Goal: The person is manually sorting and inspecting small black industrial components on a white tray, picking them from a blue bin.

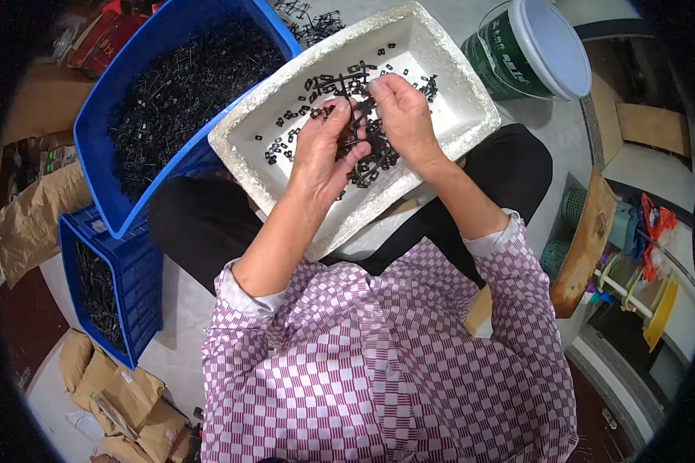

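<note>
A white foam box (239, 116) rests tilted across my lap, with many small black plastic pieces (287, 116) scattered over its floor. Above it, my left hand (320, 150) has its fingers curled round a thin, branched black plastic sprue (347, 96). My right hand (405, 116) is closed just to the right, thumb and fingertips pinched at the sprue's side. What exactly sits between those right fingertips is hidden. More black sprues and pieces (367, 174) lie heaped under and between both hands.
At the left stands a large blue tub (93, 154) full of black sprues, above a blue crate (143, 285) holding more. Loose sprues (316, 27) lie on the floor beyond. A green-and-white bucket (510, 54) stands far right. Brown paper bags (131, 401) lie lower left.
</note>
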Motion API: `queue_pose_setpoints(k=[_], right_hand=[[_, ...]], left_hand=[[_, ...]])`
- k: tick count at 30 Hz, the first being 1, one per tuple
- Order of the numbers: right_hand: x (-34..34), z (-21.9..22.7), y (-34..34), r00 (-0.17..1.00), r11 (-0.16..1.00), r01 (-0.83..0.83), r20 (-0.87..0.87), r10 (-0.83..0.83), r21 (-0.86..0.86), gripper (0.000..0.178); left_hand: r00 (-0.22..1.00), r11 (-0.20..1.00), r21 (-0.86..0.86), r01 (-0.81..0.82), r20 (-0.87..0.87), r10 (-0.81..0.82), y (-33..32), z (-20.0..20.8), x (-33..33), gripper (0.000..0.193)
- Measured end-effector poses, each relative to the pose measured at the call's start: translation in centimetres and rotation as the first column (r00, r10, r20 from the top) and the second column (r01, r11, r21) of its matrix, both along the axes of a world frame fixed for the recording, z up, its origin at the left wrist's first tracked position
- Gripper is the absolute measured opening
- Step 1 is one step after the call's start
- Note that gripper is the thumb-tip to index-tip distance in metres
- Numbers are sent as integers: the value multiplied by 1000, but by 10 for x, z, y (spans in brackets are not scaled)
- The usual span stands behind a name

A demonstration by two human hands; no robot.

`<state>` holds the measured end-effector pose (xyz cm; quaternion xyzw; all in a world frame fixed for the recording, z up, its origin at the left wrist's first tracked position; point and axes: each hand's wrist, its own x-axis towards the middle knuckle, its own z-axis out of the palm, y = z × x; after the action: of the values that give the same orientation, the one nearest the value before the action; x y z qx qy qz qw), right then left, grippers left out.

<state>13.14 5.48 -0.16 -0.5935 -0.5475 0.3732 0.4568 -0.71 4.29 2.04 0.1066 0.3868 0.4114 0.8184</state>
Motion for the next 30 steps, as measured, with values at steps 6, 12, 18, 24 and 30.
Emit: queue_pose_setpoints(k=[6,12,18,24,30], right_hand=[[42,8,24,906,920,132,-332,-263,-369,28],[21,15,3,787,822,-316,-615,-51,-474,37],[2,17,-9,843,856,-430,-466,268,-286,33],[1,1,-10,962,963,-268,-45,268,-1,18],[29,3,11,805,899,-75,-558,-200,-431,18]], left_hand=[[993,993,44,-108,-34,110,2,2,-22,16],[980,979,61,-193,-44,196,8,4,-25,16],[972,973,93,-211,-88,220,13,4,-21,16],[980,984,79,-162,-107,170,10,3,-13,15],[971,971,113,-212,-92,223,11,0,-17,13]])
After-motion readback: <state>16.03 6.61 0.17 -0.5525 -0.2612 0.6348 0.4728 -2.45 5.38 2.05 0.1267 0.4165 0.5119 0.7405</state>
